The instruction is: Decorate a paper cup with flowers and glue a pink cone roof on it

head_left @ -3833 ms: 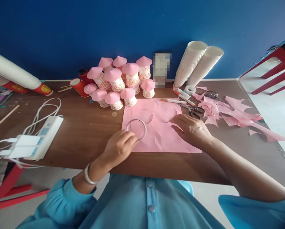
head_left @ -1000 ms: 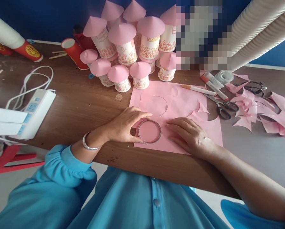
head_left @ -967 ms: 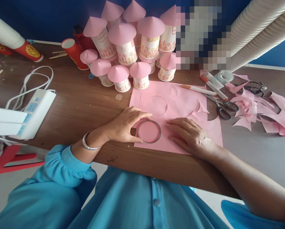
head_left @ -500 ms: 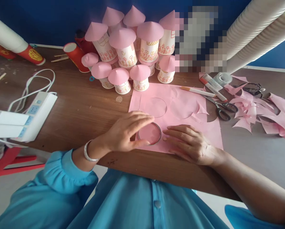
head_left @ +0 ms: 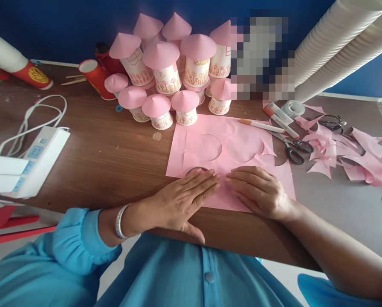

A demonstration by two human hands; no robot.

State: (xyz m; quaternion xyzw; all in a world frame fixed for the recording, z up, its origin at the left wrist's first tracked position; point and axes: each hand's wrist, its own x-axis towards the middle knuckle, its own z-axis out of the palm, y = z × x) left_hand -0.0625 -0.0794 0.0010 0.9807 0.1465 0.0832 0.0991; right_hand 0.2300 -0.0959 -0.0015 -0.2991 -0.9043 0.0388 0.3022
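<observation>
A pink paper sheet [head_left: 238, 140] with round holes cut in it lies on the brown table [head_left: 108, 162] near its front edge. My left hand [head_left: 184, 198] lies flat and open on a metal ring [head_left: 195, 169], covering nearly all of it; only the far arc shows. My right hand [head_left: 259, 192] rests flat beside it on the paper, fingers stretched toward the left fingertips, holding nothing.
Paper-cup houses with pink cone roofs [head_left: 172, 72] cluster behind the sheet. Scissors [head_left: 290, 147], markers [head_left: 261, 125], a tape roll [head_left: 292, 108] and pink scraps [head_left: 347, 153] lie to the right. White cup stacks [head_left: 334, 47] lean at the back right. A power strip [head_left: 27, 166] sits left.
My left hand stopped gripping the ring's side and moved over it, flattening down on top. The right hand shifted slightly toward it. The view tilted a little.
</observation>
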